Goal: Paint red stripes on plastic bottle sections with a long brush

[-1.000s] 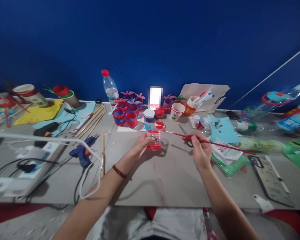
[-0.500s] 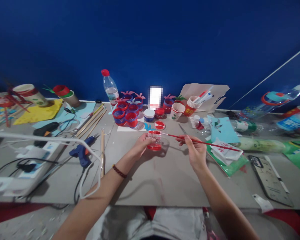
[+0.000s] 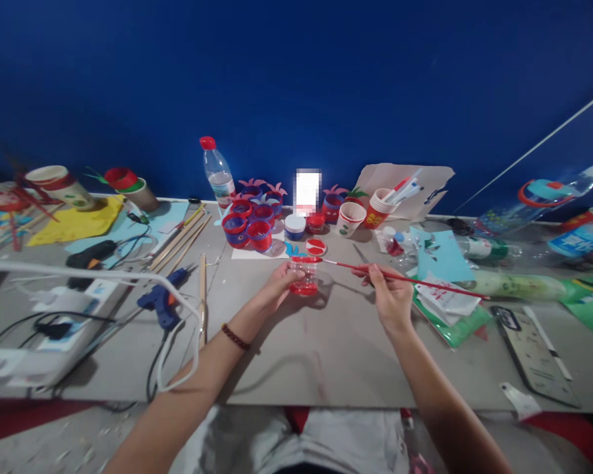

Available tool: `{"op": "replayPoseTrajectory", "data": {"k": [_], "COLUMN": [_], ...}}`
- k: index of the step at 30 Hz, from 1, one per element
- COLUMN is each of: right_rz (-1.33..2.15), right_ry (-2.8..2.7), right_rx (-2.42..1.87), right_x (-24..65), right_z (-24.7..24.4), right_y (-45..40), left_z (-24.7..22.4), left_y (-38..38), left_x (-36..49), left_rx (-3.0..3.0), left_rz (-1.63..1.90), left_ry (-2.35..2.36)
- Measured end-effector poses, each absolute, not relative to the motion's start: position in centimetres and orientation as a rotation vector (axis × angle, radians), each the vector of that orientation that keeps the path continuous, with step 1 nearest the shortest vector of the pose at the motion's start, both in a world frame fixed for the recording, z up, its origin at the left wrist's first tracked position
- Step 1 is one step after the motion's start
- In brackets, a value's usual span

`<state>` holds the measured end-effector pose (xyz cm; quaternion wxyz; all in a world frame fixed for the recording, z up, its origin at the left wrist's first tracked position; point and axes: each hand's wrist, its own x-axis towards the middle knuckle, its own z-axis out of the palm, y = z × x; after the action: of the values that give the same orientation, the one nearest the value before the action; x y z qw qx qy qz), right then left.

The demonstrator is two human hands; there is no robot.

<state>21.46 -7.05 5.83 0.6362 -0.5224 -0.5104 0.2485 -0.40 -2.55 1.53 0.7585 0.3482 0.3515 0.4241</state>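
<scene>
My left hand (image 3: 278, 288) is closed round a small clear plastic cup (image 3: 305, 275), its rim and lower part coloured red. In my right hand (image 3: 391, 296) is a long red paintbrush (image 3: 425, 282), gripped between thumb and fingers. The bristles meet the cup's red rim at its right side. A thin grey pointed piece (image 3: 360, 254) shows by my right fingertips; whether the hand holds it I cannot tell. Just behind the cup lies a round lid with red paint (image 3: 316, 247). A small red paint jar (image 3: 315, 223) and a white-lidded jar (image 3: 295, 227) stand farther back.
Several red and purple cups (image 3: 259, 236) cluster by a water bottle (image 3: 219, 174). Paper cups (image 3: 350, 219) stand behind my right hand. At left are a blue glue gun (image 3: 165, 299), a power strip (image 3: 86, 329) and a white cable (image 3: 196, 329). A phone (image 3: 534, 359) lies right.
My right hand and the paintbrush have shifted slightly to the right, with the bristles still at the cup's rim. The cup has moved slightly to the left and up in my left hand.
</scene>
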Motion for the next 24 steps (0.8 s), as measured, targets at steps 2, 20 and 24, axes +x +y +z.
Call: {"op": "replayPoseTrajectory", "data": {"k": [2, 20, 24], "right_rz": [0.550, 0.458, 0.378], "right_ry": [-1.125, -1.343, -1.379], "right_rx": [-1.189, -1.131, -1.159], "right_x": [21.8, 21.0, 21.2], "right_z": [5.4, 5.0, 5.3], "right_y": [-6.9, -7.9, -7.9], "left_z": [1.4, 2.2, 2.4], "left_y": [-2.4, -3.3, -3.4], "left_x": [-0.4, 0.2, 0.1], "left_rx": [0.742, 0.793, 0.785], "left_rz": [0.932, 0.952, 0.954], "left_ry": [0.763, 0.811, 0.820]}}
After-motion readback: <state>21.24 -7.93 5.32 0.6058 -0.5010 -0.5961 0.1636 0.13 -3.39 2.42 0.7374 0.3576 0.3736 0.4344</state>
